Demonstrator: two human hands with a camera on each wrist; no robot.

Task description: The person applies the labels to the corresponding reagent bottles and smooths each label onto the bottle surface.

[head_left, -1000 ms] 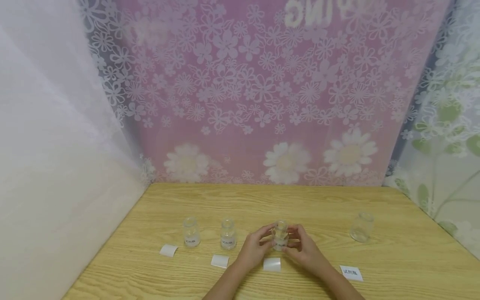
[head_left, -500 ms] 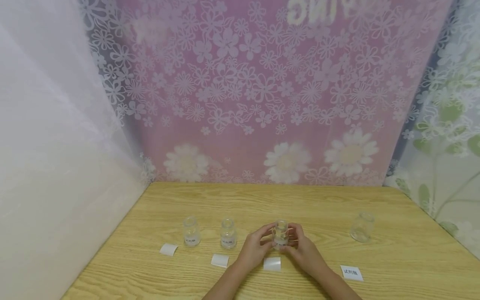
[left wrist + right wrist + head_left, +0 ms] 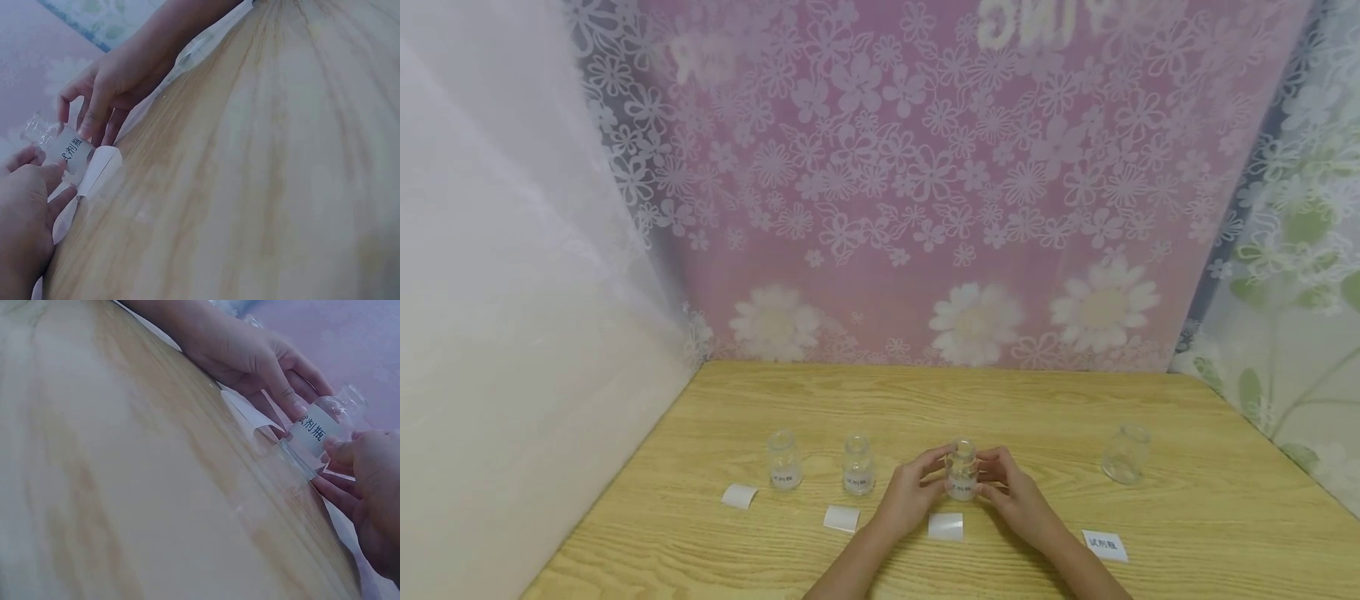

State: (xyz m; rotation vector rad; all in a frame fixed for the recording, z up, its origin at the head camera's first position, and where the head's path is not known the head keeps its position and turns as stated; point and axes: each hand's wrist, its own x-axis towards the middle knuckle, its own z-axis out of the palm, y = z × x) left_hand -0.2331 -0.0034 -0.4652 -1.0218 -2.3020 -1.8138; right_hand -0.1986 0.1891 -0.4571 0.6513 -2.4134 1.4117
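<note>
A small clear glass reagent bottle (image 3: 961,483) stands upright on the table, a white label with printed characters across its front. My left hand (image 3: 907,496) grips its left side with curled fingers. From the other side my right hand (image 3: 1015,500) holds it between thumb and fingers. The label (image 3: 315,429) lies against the glass in the right wrist view, with a thumb at each end. Just in front of the bottle is a curled piece of white paper (image 3: 945,527). My fingers hide parts of the bottle's sides.
Two labelled bottles, one far left (image 3: 785,462) and one nearer (image 3: 857,467), stand left on the wooden table (image 3: 880,400). Curled white papers (image 3: 740,497) (image 3: 842,518) lie before them. At right are an unlabelled bottle (image 3: 1126,456) and a printed label (image 3: 1105,546).
My right thumb has shifted slightly to the right along the bottle, so more of the label's print shows. Both hands stay around the bottle, and the other bottles keep their places.
</note>
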